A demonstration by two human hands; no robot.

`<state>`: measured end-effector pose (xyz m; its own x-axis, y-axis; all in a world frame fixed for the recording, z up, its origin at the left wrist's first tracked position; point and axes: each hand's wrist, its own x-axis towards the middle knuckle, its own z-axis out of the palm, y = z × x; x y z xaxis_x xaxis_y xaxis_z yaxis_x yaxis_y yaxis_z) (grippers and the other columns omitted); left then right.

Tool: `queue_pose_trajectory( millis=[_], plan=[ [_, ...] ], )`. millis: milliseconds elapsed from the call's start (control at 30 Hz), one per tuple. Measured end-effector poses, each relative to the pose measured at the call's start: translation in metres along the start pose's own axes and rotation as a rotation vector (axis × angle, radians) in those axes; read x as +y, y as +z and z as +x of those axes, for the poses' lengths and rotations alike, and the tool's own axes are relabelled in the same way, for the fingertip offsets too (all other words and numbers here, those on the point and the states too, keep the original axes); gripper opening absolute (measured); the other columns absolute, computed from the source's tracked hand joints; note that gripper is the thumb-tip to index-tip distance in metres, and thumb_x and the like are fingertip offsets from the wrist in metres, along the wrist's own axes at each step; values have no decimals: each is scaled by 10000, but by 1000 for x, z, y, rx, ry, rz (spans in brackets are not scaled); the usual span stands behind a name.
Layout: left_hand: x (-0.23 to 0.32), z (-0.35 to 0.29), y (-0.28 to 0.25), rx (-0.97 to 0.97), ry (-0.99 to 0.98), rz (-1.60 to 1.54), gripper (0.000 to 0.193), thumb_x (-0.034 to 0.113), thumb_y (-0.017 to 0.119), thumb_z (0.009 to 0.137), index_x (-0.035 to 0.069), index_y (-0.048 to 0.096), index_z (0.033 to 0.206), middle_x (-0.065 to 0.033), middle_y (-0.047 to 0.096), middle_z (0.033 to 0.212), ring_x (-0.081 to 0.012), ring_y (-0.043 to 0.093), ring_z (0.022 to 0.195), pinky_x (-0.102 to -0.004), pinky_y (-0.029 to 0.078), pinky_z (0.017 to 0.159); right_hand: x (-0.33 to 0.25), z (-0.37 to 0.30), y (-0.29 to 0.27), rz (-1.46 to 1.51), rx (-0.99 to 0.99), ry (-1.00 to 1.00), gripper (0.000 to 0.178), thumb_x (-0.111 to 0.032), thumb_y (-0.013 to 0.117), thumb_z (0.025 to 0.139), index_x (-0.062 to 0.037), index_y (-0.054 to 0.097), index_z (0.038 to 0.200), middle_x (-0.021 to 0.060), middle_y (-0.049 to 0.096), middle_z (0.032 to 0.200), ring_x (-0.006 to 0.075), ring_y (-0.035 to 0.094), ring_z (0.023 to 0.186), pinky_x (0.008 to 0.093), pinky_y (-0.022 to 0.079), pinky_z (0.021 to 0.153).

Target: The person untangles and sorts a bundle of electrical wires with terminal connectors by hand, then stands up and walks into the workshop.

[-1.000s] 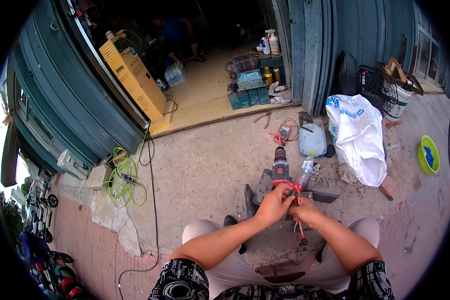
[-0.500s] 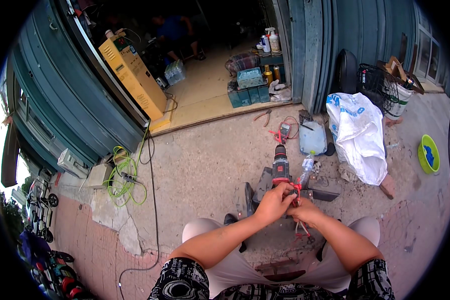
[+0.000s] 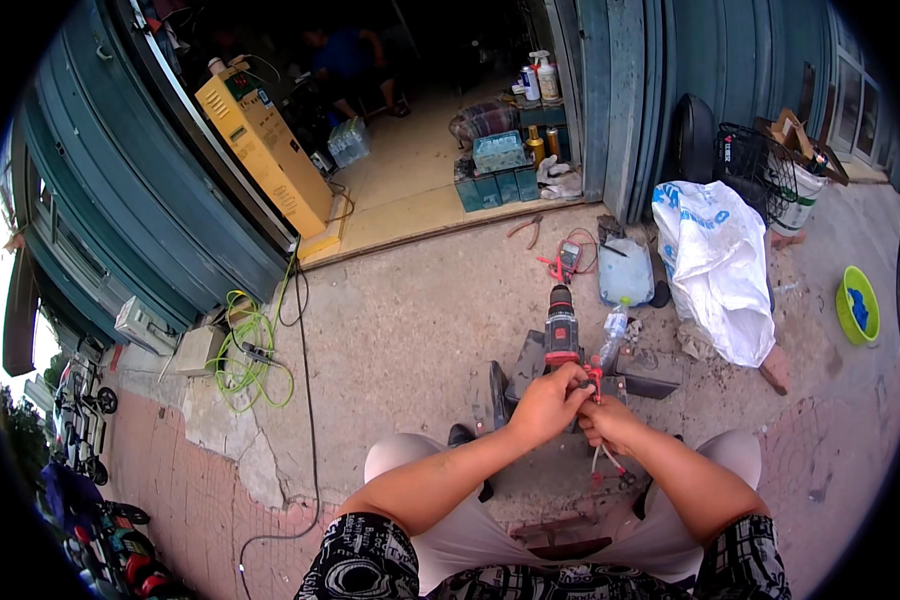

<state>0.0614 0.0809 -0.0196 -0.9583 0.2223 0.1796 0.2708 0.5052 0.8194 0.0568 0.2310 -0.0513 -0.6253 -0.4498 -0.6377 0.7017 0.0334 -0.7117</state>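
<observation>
My left hand [image 3: 548, 408] is closed, its thumb and fingertips pinched at a bundle of red wire [image 3: 596, 374]. Close beside it, my right hand [image 3: 612, 424] is curled shut around the same wiring, and loose pale and red wire ends [image 3: 610, 463] hang out below it. The exact parts between the fingers are too small to make out. Just beyond my left hand, a red and black power drill [image 3: 561, 328] points away from me, its handle hidden. Dark box-like pieces [image 3: 647, 377] lie around and beneath the hands.
A clear plastic bottle [image 3: 613, 332], a multimeter [image 3: 568, 258], pliers [image 3: 526, 231] and a bluish plastic jug [image 3: 625, 272] lie ahead. A white sack [image 3: 715, 275] stands right, with a green basin [image 3: 857, 305] beyond. A black cable [image 3: 312, 430] and green hose-like coil [image 3: 240, 365] lie left.
My right hand has shifted slightly and its fingers have curled in lower on the wires. The hanging wire ends have moved a little. My left hand keeps nearly the same pinch.
</observation>
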Motion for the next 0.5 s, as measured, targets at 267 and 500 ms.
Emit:
queue_pose_trajectory(
  millis=[267,500],
  plan=[
    [-2,1,3,42,-72,-41,183,163,653,834,21,556,895,-129,644,743,-228,648,646,-322,497,588,11,11,-4,73,123,-83,204,-244,488,917,-135,440,752,-41,374,604,71,315,461,240,245,412],
    [-17,5,6,32,-216,-136,207,160,671,840,-10,583,919,-87,652,741,-114,616,672,-264,494,600,0,-5,4,55,124,-167,173,-195,559,885,-134,458,759,-59,368,580,51,316,443,232,231,394]
  ],
)
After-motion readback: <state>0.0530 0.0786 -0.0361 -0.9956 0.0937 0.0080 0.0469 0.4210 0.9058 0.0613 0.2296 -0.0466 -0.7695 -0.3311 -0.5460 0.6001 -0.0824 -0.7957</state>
